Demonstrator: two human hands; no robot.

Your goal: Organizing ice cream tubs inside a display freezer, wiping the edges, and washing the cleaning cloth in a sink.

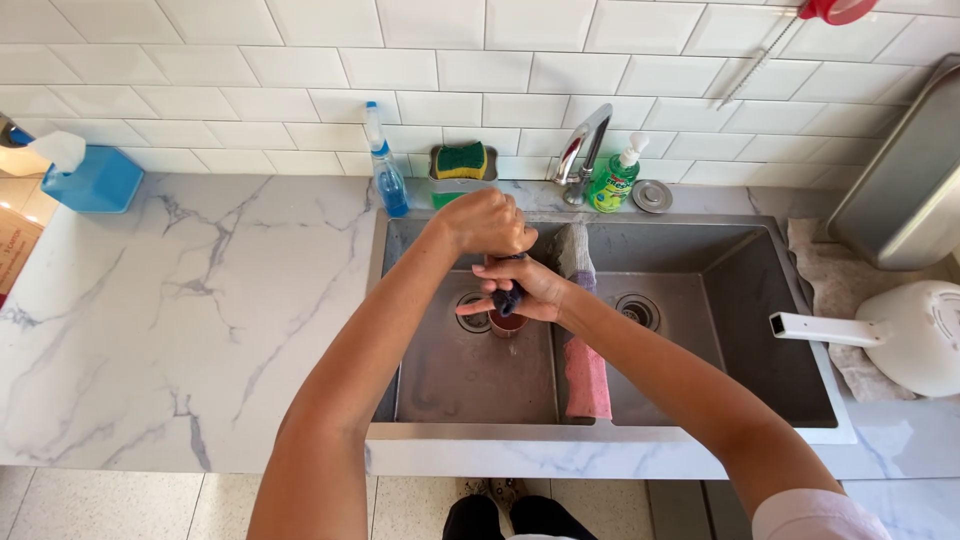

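Over the left basin of a steel double sink (700, 290), both my hands work on a small cup (506, 322). My left hand (487, 222) is clenched above it, gripping the top of a dark blue cloth (508, 296) that hangs down into the cup. My right hand (522, 288) wraps around the cup and the cloth from the right side. Only the cup's brownish rim shows below my fingers.
A pink-grey rag (585, 370) hangs over the sink divider. Behind the sink stand a faucet (583, 150), green soap pump bottle (615, 176), blue spray bottle (386, 168) and yellow-green sponge (461, 160). A white pot (905, 335) rests on a towel at right; a blue tissue box (95, 178) at far left.
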